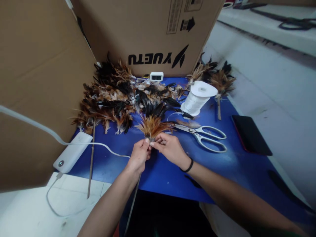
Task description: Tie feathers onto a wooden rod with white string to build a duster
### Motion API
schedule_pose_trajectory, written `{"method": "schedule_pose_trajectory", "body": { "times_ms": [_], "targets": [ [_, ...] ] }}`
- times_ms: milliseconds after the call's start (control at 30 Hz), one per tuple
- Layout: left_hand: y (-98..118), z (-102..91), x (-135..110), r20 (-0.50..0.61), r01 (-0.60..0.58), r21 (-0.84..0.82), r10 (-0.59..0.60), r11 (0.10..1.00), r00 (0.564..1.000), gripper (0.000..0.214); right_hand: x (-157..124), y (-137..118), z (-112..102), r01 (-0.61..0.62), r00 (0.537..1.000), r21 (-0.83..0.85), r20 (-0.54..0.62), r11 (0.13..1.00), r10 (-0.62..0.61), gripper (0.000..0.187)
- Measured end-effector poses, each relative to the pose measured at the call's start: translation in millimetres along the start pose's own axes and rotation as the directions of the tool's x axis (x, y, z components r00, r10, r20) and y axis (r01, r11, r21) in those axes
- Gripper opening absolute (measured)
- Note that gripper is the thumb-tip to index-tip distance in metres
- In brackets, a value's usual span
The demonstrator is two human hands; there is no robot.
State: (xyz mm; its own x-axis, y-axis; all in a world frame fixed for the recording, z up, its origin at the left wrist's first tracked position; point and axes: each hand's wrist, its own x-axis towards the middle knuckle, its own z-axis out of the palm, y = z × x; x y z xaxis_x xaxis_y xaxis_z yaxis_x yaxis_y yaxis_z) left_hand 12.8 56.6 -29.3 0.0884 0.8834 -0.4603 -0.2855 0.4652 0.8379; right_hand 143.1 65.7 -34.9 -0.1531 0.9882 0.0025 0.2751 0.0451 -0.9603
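Observation:
My left hand (pixel 140 156) is closed round the base of a bunch of orange-brown feathers (pixel 152 126), which fan out away from me. A thin pale strand or stick (pixel 133 204) runs down from below this hand; I cannot tell which. My right hand (pixel 171 149), with a black band at the wrist, pinches at the same feather base, its fingertips meeting my left thumb. What lies between the right fingertips is too small to make out. Scissors (pixel 197 133) lie just right of the bunch, blades partly under a feather. Behind them stands a white spool of ribbon (pixel 197 98).
Many brown and black feather bunches (pixel 108 95) cover the back of the blue table (pixel 168 177). A white power bank (pixel 72 153) with cables and a stick (pixel 91 164) lie left. A phone (pixel 251 135) lies right. Cardboard boxes (pixel 150 33) wall the back and left.

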Motion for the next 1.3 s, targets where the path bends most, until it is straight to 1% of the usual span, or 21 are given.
{"method": "schedule_pose_trajectory", "body": {
  "times_ms": [67,133,200,233,300,400,467,533,567,600,633,667,733,800,900,967,1033,1100,1167,1233,1300],
  "targets": [
    [0,-1.9,0,0.025,-0.006,-0.018,0.007,1.000,1.000,0.041,-3,-6,-6,0.036,0.999,-0.072,-0.001,0.997,-0.036,0.011],
    [0,-3.8,0,0.037,-0.006,-0.028,0.007,1.000,0.999,0.040,-7,-18,-13,0.097,0.992,-0.166,-0.061,0.981,-0.108,0.011],
    [-2,-5.2,1,0.038,0.008,-0.034,-0.007,0.999,0.999,0.038,-8,-36,-19,0.182,0.966,-0.275,-0.130,0.944,-0.225,0.012],
    [-2,-5.6,1,0.039,0.014,-0.036,-0.012,0.999,0.999,0.037,-7,-46,-21,0.239,0.946,-0.326,-0.133,0.915,-0.295,0.012],
    [-4,-5.4,2,0.035,0.006,-0.032,-0.005,0.999,0.999,0.034,1,-67,-19,0.388,0.895,-0.413,-0.044,0.824,-0.444,0.012],
    [-5,-3.6,2,-0.005,-0.033,-0.003,0.033,0.999,0.999,0.030,28,-93,0,0.617,0.775,-0.490,0.244,0.616,-0.583,0.020],
    [-5,-2.1,2,-0.035,-0.029,0.004,0.029,1.000,0.999,0.027,53,-101,25,0.721,0.689,-0.513,0.462,0.466,-0.559,0.022],
    [-4,-0.9,1,-0.043,-0.005,-0.001,0.005,1.000,0.999,0.024,80,-103,55,0.819,0.574,-0.466,0.636,0.336,-0.516,0.024],
    [-3,-0.5,1,-0.043,0.006,-0.002,-0.006,1.000,0.999,0.023,93,-102,71,0.857,0.515,-0.433,0.704,0.279,-0.489,0.026],
    [-3,-0.2,1,-0.043,0.013,0.002,-0.013,1.000,0.999,0.022,104,-100,86,0.876,0.482,-0.419,0.745,0.239,-0.460,0.027],
    [-3,-0.1,2,-0.047,0.013,0.006,-0.013,1.000,0.999,0.022,114,-97,100,0.881,0.472,-0.422,0.775,0.212,-0.421,0.028],
    [-3,0.0,2,-0.053,0.010,0.008,-0.010,1.000,0.999,0.021,123,-94,113,0.875,0.484,-0.445,0.790,0.191,-0.376,0.029],
    [-5,-0.1,4,-0.078,0.002,0.009,-0.001,1.000,0.997,0.020,137,-87,133,0.878,0.477,-0.456,0.820,0.143,-0.316,0.029],
    [-6,-0.1,6,-0.108,-0.008,0.011,0.009,1.000,0.994,0.019,146,-80,144,0.893,0.450,-0.434,0.848,0.121,-0.280,0.029],
    [-8,0.1,7,-0.130,-0.011,0.023,0.013,1.000,0.991,0.020,153,-74,150,0.919,0.395,-0.381,0.881,0.102,-0.261,0.029],
    [-7,0.0,7,-0.128,-0.010,0.025,0.013,1.000,0.992,0.022,153,-75,148,0.923,0.384,-0.371,0.878,0.100,-0.284,0.029],
    [-6,-0.7,6,-0.096,-0.011,0.017,0.013,1.000,0.995,0.024,149,-83,141,0.905,0.424,-0.395,0.844,0.154,-0.328,0.025],
    [-5,-2.1,5,-0.035,-0.014,-0.003,0.014,1.000,0.999,0.025,140,-95,127,0.858,0.507,-0.413,0.774,0.305,-0.380,0.019],
    [-4,-3.9,4,0.014,-0.011,-0.024,0.011,1.000,1.000,0.026,126,-111,104,0.775,0.599,-0.348,0.668,0.527,-0.441,0.016],
    [-4,-5.3,5,0.020,0.000,-0.039,0.001,0.999,1.000,0.031,110,-124,74,0.705,0.646,-0.171,0.556,0.688,-0.523,0.009],
    [-4,-6.1,6,0.024,0.010,-0.054,-0.009,0.999,1.000,0.034,91,-131,39,0.626,0.659,0.027,0.517,0.779,-0.547,0.005]
  ]
}}
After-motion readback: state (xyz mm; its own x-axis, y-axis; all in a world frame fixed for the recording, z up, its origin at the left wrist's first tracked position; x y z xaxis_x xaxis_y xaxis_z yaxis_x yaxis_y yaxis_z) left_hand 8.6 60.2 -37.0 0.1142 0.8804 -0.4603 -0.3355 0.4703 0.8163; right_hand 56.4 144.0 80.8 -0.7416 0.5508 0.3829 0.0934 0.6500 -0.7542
